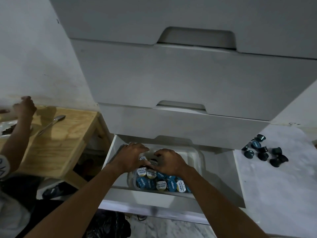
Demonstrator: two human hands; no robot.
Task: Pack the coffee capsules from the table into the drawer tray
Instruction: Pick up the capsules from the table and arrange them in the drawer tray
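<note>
**Operator:** Where is the work item, and why are the hands positioned there?

**Technician:** Packed capsules (161, 182) sit lid-up in the clear tray (197, 157) inside the open bottom drawer (116, 148). Both hands are over the tray's far row. Judgement: this is a seating step, and lids face up so the rows nest tightly and the labels stay readable.

**Operator:** State of the fingers?

**Technician:** Left hand (132, 157): fingers bent down onto the far row. The tips are hidden, so I cannot tell whether they grip or only press. Right hand (169, 161): thumb and fingers curled in, apparently clamped on the dark-lidded capsule (152, 162) beside a white-lidded one.

**Operator:** Quantities?

**Technician:** One tray. About twelve lids are visible in it, mostly blue, with several white and one dark. More may lie under the hands. The near half is filled and the far right is bare. The loose capsules (264, 152), about nine, are dark and lie tipped on the white surface (274, 186) right of the drawer. They overlap, so the count is approximate. Three closed drawer fronts are above.

**Operator:** Anything else present?

**Technician:** One spoon (51, 124) on a wooden table (56, 143) at left, where another person's hand (25, 107) is at work.
</note>
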